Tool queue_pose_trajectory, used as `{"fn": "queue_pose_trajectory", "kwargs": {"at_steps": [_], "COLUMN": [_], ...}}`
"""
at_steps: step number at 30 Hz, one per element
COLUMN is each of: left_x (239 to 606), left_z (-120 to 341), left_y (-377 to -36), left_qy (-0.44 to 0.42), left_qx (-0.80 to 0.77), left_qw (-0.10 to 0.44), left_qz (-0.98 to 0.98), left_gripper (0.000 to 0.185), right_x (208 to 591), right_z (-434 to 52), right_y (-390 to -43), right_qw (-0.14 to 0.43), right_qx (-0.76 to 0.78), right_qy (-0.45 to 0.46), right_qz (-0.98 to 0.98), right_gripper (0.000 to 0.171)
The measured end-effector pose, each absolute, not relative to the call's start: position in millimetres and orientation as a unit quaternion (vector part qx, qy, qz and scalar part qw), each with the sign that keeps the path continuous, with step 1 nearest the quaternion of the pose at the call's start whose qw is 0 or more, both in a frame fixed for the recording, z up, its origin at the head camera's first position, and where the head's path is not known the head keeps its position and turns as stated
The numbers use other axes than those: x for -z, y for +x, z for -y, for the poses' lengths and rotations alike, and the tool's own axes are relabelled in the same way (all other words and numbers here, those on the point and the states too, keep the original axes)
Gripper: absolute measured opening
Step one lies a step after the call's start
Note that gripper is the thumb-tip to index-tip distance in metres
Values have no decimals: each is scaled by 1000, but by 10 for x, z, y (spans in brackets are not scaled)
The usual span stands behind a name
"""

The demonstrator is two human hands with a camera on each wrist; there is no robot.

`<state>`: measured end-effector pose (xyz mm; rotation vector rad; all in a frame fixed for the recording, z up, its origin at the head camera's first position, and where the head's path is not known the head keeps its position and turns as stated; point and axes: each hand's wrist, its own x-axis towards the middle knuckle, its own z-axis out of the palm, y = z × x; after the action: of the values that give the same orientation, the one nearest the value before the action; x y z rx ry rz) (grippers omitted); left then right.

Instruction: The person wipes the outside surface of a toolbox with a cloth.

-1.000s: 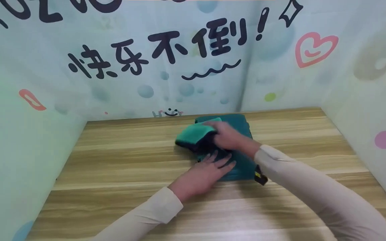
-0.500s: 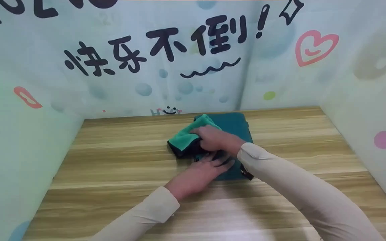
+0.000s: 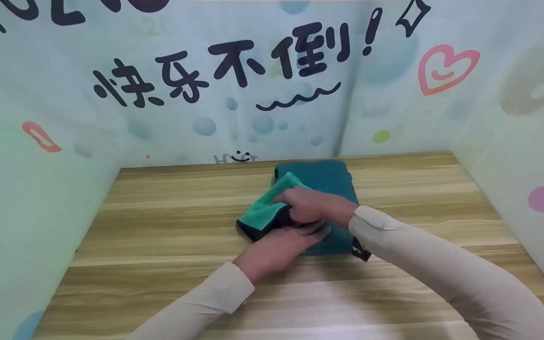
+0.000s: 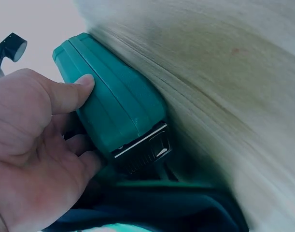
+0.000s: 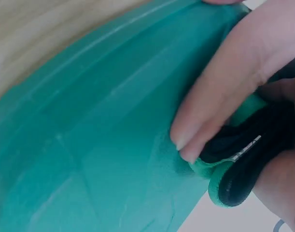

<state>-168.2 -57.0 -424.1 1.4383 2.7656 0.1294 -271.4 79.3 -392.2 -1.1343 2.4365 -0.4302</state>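
A teal hard plastic case [image 3: 328,177] lies flat on the table near the back wall. My left hand [image 3: 274,248] holds its near-left part, fingers over the top; in the left wrist view the thumb presses its narrow side, near a black latch [image 4: 149,151]. My right hand [image 3: 310,204] grips a folded green and black cloth [image 3: 263,211] over the left part of the case. Up close in the right wrist view, fingertips and the cloth's folded edge [image 5: 229,181] meet the case's surface, which shows faint marks.
The wood-grain table [image 3: 158,226] runs back to a printed wall sheet [image 3: 182,132], with pale side walls at left and right. A dark strap-like piece [image 3: 361,250] shows at the right sleeve, by the case's near-right corner.
My right hand and the cloth have shifted left and toward me across the case, down close to the left hand. The left hand stays at nearly the same place, and the case barely moves.
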Motion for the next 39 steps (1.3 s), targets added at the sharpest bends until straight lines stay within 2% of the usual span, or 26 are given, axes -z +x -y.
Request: {"fn": "queue_pose_trajectory", "kwargs": {"at_steps": [9, 15, 22, 27, 30, 33, 36, 39], "left_x": [4272, 4261, 4255, 4210, 4202, 4237, 4297, 4359], "left_z": [522, 508, 517, 580, 661, 757, 837, 884], "left_y": [-1656, -1628, -1651, -1712, -1779, -1889, -2045, -2231], "left_qy": [461, 439, 421, 400, 359, 285, 174, 60], "left_qx": [-48, -41, -37, -133, -217, -301, -405, -503], "left_qw": [13, 30, 44, 106, 121, 88, 58, 60], "left_qz": [-886, -897, -905, -900, -900, -906, -896, -860], "left_gripper": [62, 68, 72, 58, 51, 47, 45, 48], "right_x": [3915, 3865, 3777, 3764, 3785, 3824, 3867, 3921], "right_z": [-1056, -1226, -1564, -1900, -2112, -2311, -2500, -2678], "right_y": [-2835, -2884, -2901, -2985, -3062, -3125, -3157, -3161], "right_qw": [242, 241, 211, 164, 118, 71, 37, 18], "right_qx": [276, 348, 429, 472, 510, 544, 562, 568], "right_qy": [-465, -470, -367, -286, -240, -198, -148, -98], "right_qz": [-806, -774, -798, -818, -818, -812, -813, -817], "right_gripper": [39, 35, 29, 27, 24, 24, 25, 28]}}
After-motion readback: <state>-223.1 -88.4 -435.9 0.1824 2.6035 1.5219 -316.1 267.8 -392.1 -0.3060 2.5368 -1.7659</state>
